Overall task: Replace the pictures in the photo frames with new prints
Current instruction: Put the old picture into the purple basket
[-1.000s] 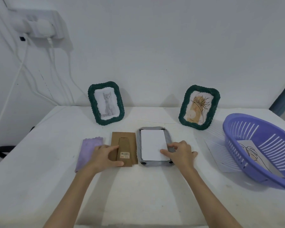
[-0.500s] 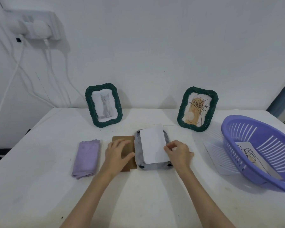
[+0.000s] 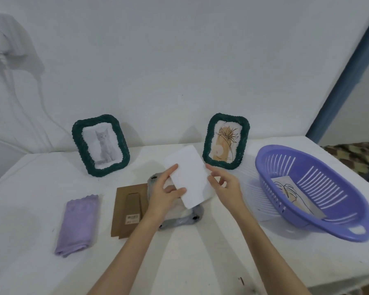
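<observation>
Head view: the left hand (image 3: pixel 165 193) pinches the white rectangular paper print (image 3: pixel 189 176), blank back up, lifted above the grey frame lying face down (image 3: pixel 179 218) on the white table (image 3: pixel 200 258); the right hand (image 3: pixel 225 186), fingers loosely spread, holds nothing, just beside the print's right edge. Risk, as I judge it: thin, glossy-looking paper may bend or slip from a one-sided pinch; a crease would follow. The brown cardboard backing with its stand flap (image 3: pixel 129 209) lies flat left of the frame; the folded lilac cloth (image 3: pixel 78 224) looks soft; two green braided-rim frames (image 3: pixel 100 145) (image 3: pixel 225 141) stand upright; the slotted purple plastic basket (image 3: pixel 315 192) holds a line-drawn print (image 3: pixel 294 195).
</observation>
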`<state>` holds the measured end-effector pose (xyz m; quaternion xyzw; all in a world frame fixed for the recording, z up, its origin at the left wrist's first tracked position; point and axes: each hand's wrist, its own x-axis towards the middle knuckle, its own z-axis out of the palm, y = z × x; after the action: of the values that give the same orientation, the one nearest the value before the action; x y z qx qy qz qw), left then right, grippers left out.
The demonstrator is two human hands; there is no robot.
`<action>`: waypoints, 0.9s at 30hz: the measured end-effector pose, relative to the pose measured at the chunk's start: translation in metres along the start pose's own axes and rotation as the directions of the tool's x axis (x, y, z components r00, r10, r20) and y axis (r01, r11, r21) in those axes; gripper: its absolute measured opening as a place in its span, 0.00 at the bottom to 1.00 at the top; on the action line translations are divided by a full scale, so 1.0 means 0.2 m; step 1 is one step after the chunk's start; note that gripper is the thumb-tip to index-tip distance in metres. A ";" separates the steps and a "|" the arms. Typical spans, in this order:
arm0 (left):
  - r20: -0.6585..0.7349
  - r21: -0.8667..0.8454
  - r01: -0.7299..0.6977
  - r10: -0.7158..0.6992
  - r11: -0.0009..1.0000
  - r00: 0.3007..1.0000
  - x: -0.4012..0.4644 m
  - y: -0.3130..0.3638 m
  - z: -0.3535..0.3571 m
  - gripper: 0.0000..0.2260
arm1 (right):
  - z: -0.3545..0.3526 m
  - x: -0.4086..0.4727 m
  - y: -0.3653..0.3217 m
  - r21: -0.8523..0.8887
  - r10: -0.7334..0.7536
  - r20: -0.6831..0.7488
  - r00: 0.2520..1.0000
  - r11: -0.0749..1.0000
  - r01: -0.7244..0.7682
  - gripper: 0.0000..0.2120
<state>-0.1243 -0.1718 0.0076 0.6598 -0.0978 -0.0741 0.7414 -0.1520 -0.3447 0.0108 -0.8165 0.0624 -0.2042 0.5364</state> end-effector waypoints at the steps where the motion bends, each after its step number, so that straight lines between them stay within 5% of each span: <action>1: 0.022 -0.006 -0.003 0.004 1.000 1.000 0.01 0.01 0.04 0.27 | -0.07 0.01 0.00 -0.122 -0.040 -0.022 0.999 0.992 0.037 0.17; 4: 0.113 -0.023 0.008 -0.006 1.000 0.994 0.04 0.00 0.15 0.28 | -0.33 0.02 0.01 -0.639 -0.072 -0.134 0.988 0.768 -0.031 0.17; 7: 0.187 -0.014 0.045 -0.042 0.999 0.981 0.08 -0.03 0.26 0.29 | -0.58 0.00 0.00 -0.790 0.176 -0.131 0.976 0.576 -0.210 0.19; 10: 0.238 0.023 0.090 -0.093 0.996 0.967 0.11 -0.07 0.38 0.29 | -0.69 -0.04 0.03 -0.721 0.297 -0.032 0.954 0.654 -0.228 0.18; 17: 0.330 0.149 0.086 -0.132 0.985 0.935 0.16 -0.17 0.61 0.30 | -0.81 -0.03 0.05 -0.583 0.213 -0.059 0.975 0.785 -0.207 0.16; 20: 0.390 0.319 -0.025 -0.107 0.947 0.915 0.18 -0.23 0.68 0.30 | -0.86 -0.02 0.06 -0.484 0.221 -0.032 0.975 0.850 -0.209 0.18; 22: 0.406 0.556 -0.196 -0.058 0.808 0.912 0.22 -0.29 0.73 0.30 | -0.87 -0.02 0.07 -0.428 0.242 -0.014 0.970 0.875 -0.224 0.22; 24: 0.417 0.771 -0.313 -0.068 0.555 0.906 0.24 -0.33 0.75 0.30 | -0.86 -0.03 0.08 -0.418 0.253 -0.003 0.967 0.878 -0.231 0.25; 27: 0.431 0.857 -0.352 -0.149 0.377 0.890 0.26 -0.38 0.76 0.29 | -0.84 -0.04 0.11 -0.409 0.259 -0.006 0.966 0.880 -0.239 0.28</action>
<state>-0.1104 -0.3402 -0.0477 0.9149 -0.3284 -0.1067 0.2090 -0.2245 -0.4936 0.0469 -0.9001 0.1946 -0.0958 0.3779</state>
